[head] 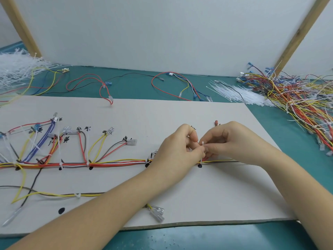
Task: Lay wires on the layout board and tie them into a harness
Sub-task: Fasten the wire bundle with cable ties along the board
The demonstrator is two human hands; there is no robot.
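Your teal table [207, 237] carries the layout board [162, 120], loose wires [173, 83], and cable-tie heaps [239, 94].

Both forearms bare to frame edge; no sleeves, gloves, rings or watch visible. Left hand [177, 150] and right hand [232, 139]: short, unpainted nails on fingers [193, 136].

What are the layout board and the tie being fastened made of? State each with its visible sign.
Layout board: likely cardboard or fibreboard, matte grey-beige; marker writing and dots sit on it, and its near edge looks thin and fibrous.
Cable tie: seemingly nylon plastic, translucent white, a thin strip bent round the wire bundle, pinched by left hand and right hand.
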